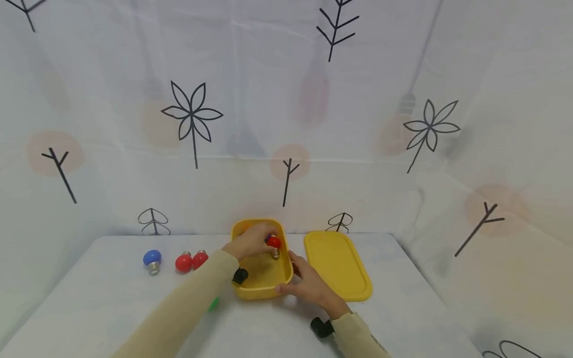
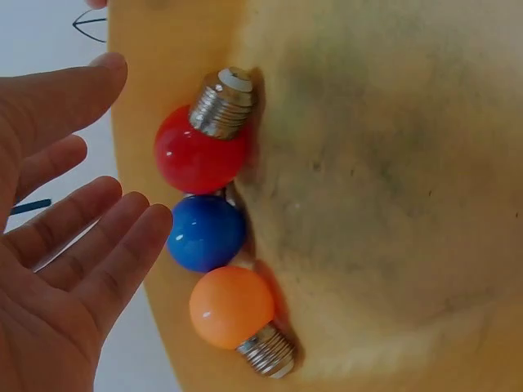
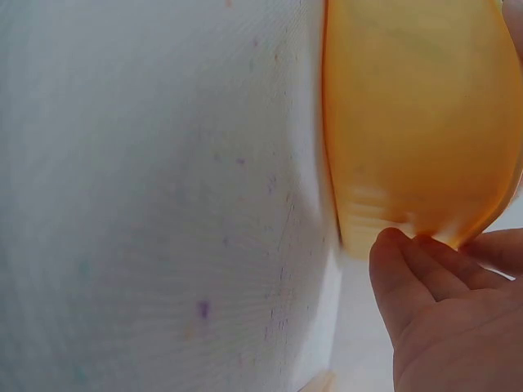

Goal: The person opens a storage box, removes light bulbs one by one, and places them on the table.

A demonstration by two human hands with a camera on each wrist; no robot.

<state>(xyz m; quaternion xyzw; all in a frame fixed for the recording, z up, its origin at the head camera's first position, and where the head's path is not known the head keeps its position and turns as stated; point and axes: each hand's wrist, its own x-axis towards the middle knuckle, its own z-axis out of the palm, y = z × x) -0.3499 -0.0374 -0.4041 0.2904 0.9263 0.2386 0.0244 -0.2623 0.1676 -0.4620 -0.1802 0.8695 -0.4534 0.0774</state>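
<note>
In the head view my left hand (image 1: 251, 240) reaches into a yellow box (image 1: 259, 294). The left wrist view shows its fingers spread and relaxed, nothing between them, beside a row of bulbs against the box wall: a red bulb (image 2: 198, 155), a blue bulb (image 2: 206, 234) and an orange bulb (image 2: 232, 307). The red one's metal base points away from the wall; the blue one's base is mostly hidden. My right hand (image 1: 313, 284) holds the box at its near right corner, thumb at the front and fingers (image 3: 406, 278) against the outer side wall.
Left of the box lie a blue bulb (image 1: 152, 259) and two red bulbs (image 1: 183, 263), one partly behind my left sleeve. A green thing (image 1: 214, 304) peeks out past that sleeve. On the right, a yellow lid (image 1: 337, 266) lies flat. Patterned cloth (image 1: 250, 194) rises behind the table.
</note>
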